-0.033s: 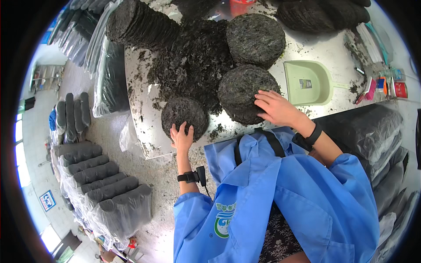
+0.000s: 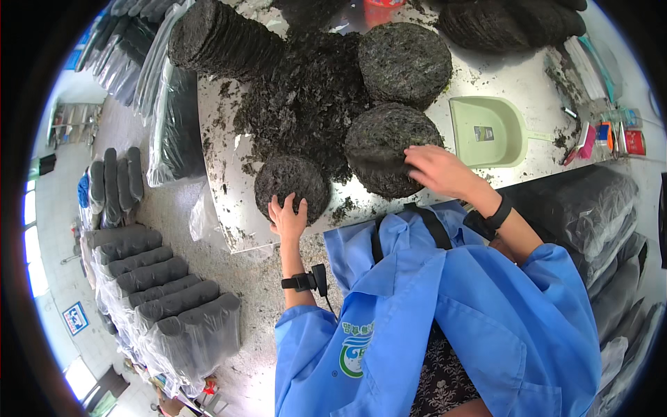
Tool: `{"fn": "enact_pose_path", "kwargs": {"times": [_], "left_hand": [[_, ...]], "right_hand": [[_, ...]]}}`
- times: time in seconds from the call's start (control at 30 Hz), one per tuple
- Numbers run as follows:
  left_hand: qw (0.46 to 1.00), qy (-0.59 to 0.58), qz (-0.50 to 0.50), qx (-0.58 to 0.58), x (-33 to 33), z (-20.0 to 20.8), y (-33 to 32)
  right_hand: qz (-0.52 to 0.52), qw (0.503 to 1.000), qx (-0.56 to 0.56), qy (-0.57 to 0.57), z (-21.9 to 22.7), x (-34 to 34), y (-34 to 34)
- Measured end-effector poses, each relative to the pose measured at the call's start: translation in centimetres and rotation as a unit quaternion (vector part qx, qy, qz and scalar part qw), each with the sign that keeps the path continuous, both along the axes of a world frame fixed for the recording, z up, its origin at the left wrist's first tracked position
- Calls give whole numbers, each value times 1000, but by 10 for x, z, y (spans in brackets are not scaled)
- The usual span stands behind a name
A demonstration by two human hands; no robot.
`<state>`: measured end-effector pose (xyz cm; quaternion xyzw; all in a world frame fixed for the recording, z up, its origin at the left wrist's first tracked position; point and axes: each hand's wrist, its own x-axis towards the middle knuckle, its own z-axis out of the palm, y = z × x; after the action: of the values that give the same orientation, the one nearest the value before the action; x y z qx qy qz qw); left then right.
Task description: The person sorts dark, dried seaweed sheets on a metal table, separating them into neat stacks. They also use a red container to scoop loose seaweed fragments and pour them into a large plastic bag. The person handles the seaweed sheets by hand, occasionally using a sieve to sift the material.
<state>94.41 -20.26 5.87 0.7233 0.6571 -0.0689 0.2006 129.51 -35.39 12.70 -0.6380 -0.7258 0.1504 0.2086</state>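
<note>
My left hand [image 2: 288, 217] lies with its fingers spread on the near rim of a small round stack of dried seaweed [image 2: 293, 182]. To its right, a larger round stack of dried seaweed [image 2: 379, 139] sits close to the table's front edge. My right hand [image 2: 441, 172] is closed at that stack's right rim, its fingers together on the edge of the top sheet. A crease runs across the stack beside the fingertips. The thumb is mostly hidden.
Loose seaweed [image 2: 306, 97] is heaped behind both stacks, beside another round stack [image 2: 405, 62] and a leaning seaweed roll [image 2: 226, 42]. A pale green dustpan [image 2: 490, 132] lies right on the white table [image 2: 240, 236]. Bagged dark rolls [image 2: 174, 292] line the floor at left.
My right hand's fingers have drawn together and shifted slightly toward me, and a crease now shows on the larger stack. My left hand has hardly moved.
</note>
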Motion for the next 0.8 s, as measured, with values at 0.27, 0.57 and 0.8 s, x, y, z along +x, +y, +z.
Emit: {"fn": "enact_pose_path", "kwargs": {"times": [0.27, 0.57, 0.8], "left_hand": [[923, -378, -62, 40, 110, 28, -22], [949, -313, -35, 12, 148, 4, -27], [932, -361, -25, 8, 153, 41, -35]], "right_hand": [[-391, 668, 223, 593, 17, 62, -17], [-378, 613, 239, 651, 27, 69, -40], [-451, 752, 248, 411, 34, 68, -52]]}}
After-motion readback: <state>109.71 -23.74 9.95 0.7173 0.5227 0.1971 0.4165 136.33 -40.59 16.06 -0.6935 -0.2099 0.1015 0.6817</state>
